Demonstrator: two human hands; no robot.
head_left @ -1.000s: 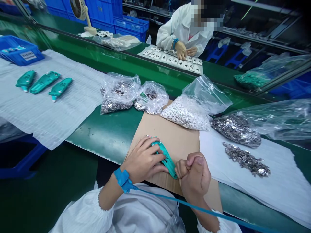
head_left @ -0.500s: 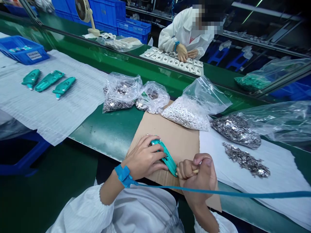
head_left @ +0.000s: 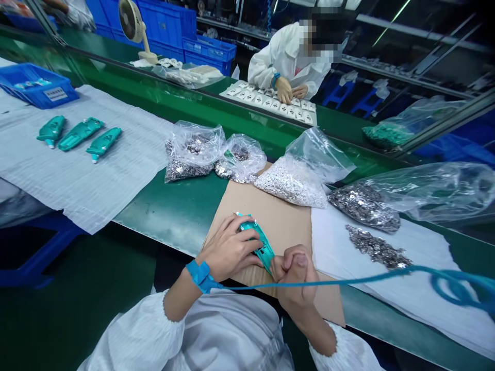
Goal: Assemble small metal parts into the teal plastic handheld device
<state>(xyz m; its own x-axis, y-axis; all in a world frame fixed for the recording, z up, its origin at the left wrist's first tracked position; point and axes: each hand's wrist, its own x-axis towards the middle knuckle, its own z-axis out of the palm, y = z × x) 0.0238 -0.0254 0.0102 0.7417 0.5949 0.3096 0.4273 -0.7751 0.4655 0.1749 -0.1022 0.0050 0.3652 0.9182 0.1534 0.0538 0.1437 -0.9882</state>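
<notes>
My left hand (head_left: pixel 232 242) is closed around a teal plastic shell (head_left: pixel 265 250), its fingers across the upper side and the thumb along the lower edge. The long shell lies slantwise over the cardboard, with dark cut-outs and small white parts at its far end. At the near end of the shell, my right hand (head_left: pixel 294 273) is curled into a fist, fingertips touching the shell. A thin pale stick showed in that fist a moment ago; the fingers now hide it. A blue wrist strap (head_left: pixel 201 275) circles my left wrist.
Cardboard (head_left: pixel 286 224) lies under my hands. Beyond it stand bags of metal pieces (head_left: pixel 193 154) and a bag of white pieces (head_left: pixel 294 183). Loose metal pieces (head_left: pixel 375 247) lie at right. Several teal shells (head_left: pixel 81 133) and a blue bin (head_left: pixel 38 93) are at left. A co-worker (head_left: pixel 290 56) sits opposite.
My right fist has shifted left and turned, and the pale stick is no longer visible. The shell has tilted slightly. The blue cord has lifted and loops at the right.
</notes>
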